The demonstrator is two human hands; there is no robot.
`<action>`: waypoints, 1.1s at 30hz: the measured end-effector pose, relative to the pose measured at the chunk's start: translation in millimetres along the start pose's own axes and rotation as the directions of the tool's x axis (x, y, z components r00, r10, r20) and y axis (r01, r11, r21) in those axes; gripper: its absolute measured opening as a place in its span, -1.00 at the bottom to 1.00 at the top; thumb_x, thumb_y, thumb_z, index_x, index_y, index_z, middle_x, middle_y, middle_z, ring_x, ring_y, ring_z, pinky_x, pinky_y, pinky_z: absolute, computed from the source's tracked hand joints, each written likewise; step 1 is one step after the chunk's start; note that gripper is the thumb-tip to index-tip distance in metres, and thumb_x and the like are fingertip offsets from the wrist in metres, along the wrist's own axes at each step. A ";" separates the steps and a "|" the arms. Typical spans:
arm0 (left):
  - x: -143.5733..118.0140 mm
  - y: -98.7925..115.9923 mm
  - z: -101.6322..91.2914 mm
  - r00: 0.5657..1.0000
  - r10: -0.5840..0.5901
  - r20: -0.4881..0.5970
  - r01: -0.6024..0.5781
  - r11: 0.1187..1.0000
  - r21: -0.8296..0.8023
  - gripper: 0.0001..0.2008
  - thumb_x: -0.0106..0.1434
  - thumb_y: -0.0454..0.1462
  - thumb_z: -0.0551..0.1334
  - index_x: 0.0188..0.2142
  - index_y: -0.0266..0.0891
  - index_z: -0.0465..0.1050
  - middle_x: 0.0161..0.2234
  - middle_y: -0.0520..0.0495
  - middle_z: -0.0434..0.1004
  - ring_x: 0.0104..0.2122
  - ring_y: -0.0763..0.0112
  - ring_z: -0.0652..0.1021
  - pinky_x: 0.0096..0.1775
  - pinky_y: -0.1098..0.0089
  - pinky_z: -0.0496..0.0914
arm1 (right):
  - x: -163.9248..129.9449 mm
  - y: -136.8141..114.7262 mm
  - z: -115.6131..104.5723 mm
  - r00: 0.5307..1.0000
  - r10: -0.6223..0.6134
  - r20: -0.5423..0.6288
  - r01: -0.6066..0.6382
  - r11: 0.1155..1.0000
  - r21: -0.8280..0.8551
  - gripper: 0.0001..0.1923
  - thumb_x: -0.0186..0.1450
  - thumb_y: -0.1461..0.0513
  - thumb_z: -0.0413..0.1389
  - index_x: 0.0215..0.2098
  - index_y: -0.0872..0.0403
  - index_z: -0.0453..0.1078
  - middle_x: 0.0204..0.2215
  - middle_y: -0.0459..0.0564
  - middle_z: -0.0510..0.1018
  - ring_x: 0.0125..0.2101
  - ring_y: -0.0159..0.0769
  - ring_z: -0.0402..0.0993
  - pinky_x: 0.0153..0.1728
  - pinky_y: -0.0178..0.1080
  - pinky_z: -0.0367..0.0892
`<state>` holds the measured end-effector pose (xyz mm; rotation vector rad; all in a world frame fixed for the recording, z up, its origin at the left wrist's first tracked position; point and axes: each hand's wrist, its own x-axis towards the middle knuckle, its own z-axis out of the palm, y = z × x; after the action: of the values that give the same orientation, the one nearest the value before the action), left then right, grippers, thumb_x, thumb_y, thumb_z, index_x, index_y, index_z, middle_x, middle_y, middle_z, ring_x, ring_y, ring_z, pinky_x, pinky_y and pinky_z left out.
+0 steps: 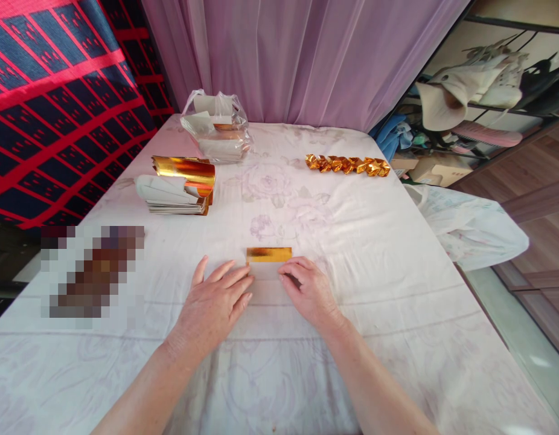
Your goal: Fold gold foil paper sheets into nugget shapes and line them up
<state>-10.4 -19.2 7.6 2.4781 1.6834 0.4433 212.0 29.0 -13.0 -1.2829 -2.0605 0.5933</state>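
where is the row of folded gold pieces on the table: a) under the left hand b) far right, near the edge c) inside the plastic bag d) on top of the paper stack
b: the folded gold pieces lie in a row at the table's far right, apart from the plastic bag, the paper stack and both hands.

Pixelated patch (pixel 92 272) left on table: contents unreadable. Sheet (pixel 265 281) sides hidden under both hands. Forearms cut off at bottom.
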 end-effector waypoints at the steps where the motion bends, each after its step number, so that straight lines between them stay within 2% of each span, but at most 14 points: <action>1: 0.1 -0.3 -0.6 1.000 -0.005 0.003 0.005 1.000 0.000 -0.70 0.41 -0.17 0.07 -0.01 0.02 0.53 0.06 0.06 0.56 0.13 0.16 0.45 0.30 -0.14 -0.18 | 0.0 -0.2 0.0 1.000 0.000 -0.001 0.000 1.000 0.000 -0.82 0.31 0.30 0.05 -0.31 0.01 0.50 -0.28 0.00 0.56 -0.22 -0.26 0.50 -0.14 -0.19 0.38; 10: -1.0 -3.3 -1.2 1.000 -0.011 0.008 0.012 1.000 -0.013 -0.69 0.42 -0.17 0.05 0.01 0.02 0.52 0.03 0.07 0.58 0.12 0.19 0.46 0.30 -0.11 -0.17 | 0.9 -3.9 -0.9 1.000 0.021 0.012 -0.021 0.999 -0.028 -0.83 0.31 0.28 0.03 -0.33 0.02 0.47 -0.30 0.00 0.53 -0.24 -0.26 0.47 -0.17 -0.21 0.35; 13: -1.1 -3.6 -0.9 1.000 0.005 0.010 -0.005 1.000 -0.006 -0.69 0.42 -0.18 0.05 0.01 0.02 0.52 0.04 0.05 0.58 0.12 0.18 0.46 0.30 -0.13 -0.17 | 5.5 -12.0 0.3 0.996 0.077 0.046 -0.070 0.986 -0.150 -0.87 0.29 0.23 0.08 -0.40 0.04 0.42 -0.35 -0.01 0.50 -0.28 -0.24 0.45 -0.21 -0.21 0.31; 16: -0.2 -2.2 -2.1 1.000 0.024 0.020 -0.024 1.000 0.008 -0.70 0.41 -0.20 0.07 0.01 0.01 0.52 0.05 0.03 0.57 0.11 0.15 0.46 0.30 -0.16 -0.15 | 12.6 -25.1 3.4 0.978 0.192 0.081 -0.155 0.930 -0.335 -0.81 0.27 0.11 0.16 -0.42 0.04 0.39 -0.36 -0.01 0.48 -0.28 -0.20 0.44 -0.24 -0.19 0.27; 21: 1.1 3.3 -4.7 0.999 0.022 0.045 -0.024 0.999 0.036 -0.70 0.37 -0.27 0.11 0.03 0.01 0.50 0.05 0.02 0.56 0.09 0.13 0.47 0.30 -0.17 -0.08 | 19.0 -40.6 10.1 0.958 0.283 0.050 -0.221 0.837 -0.500 -0.68 0.23 -0.04 0.18 -0.31 0.04 0.38 -0.29 0.03 0.49 -0.25 -0.12 0.45 -0.29 -0.16 0.22; 24: 0.9 5.9 -4.9 0.999 0.028 0.030 -0.029 0.999 0.033 -0.69 0.35 -0.29 0.13 0.03 -0.03 0.50 0.04 -0.03 0.55 0.09 0.12 0.47 0.29 -0.20 -0.08 | 18.0 -41.4 12.2 0.956 0.290 0.037 -0.232 0.828 -0.511 -0.68 0.23 -0.04 0.19 -0.30 0.04 0.36 -0.27 0.03 0.49 -0.24 -0.11 0.45 -0.29 -0.16 0.22; 33: 1.4 7.4 -6.3 0.999 0.025 0.034 -0.025 1.000 0.016 -0.70 0.33 -0.32 0.14 -0.01 -0.03 0.51 0.04 -0.02 0.56 0.10 0.08 0.46 0.28 -0.25 -0.10 | 15.5 -28.0 6.0 0.966 0.247 0.071 -0.202 0.900 -0.386 -0.82 0.22 0.12 0.24 -0.35 0.02 0.38 -0.31 -0.02 0.49 -0.28 -0.18 0.46 -0.31 -0.20 0.24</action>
<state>-5.3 -21.2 15.7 2.5060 1.6515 0.3900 185.3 30.9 5.5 -1.7641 -2.2130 0.3893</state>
